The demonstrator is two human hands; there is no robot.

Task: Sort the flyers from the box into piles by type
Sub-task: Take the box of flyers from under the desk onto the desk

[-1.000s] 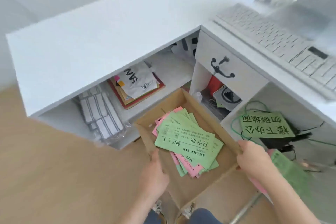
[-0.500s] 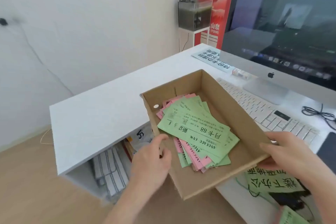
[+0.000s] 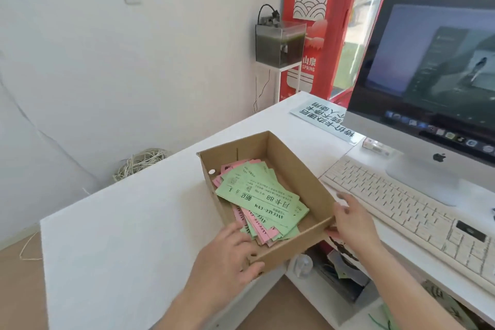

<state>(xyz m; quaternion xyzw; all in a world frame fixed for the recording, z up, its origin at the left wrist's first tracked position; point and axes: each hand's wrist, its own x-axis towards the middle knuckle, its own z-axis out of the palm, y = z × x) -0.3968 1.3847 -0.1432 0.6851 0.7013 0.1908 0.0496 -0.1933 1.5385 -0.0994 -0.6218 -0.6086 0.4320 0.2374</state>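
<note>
A shallow open cardboard box (image 3: 292, 166) sits on the white desk top (image 3: 139, 222), its near end jutting over the desk's front edge. Inside lies a loose heap of green flyers (image 3: 257, 195) on top of pink flyers (image 3: 261, 228). My left hand (image 3: 227, 257) grips the box's near left corner, thumb over the rim. My right hand (image 3: 353, 222) holds the near right corner from outside, fingers along the wall.
A white keyboard (image 3: 407, 206) and a large monitor (image 3: 434, 80) stand to the right of the box. A printed sign (image 3: 326, 118) lies behind it. A small fish tank (image 3: 280, 43) stands on a rack by the wall. Shelves with clutter (image 3: 342, 276) lie under the desk.
Both hands have lifted the box from low beside the desk shelves up onto the white desk top, moving it forward and left of the keyboard.
</note>
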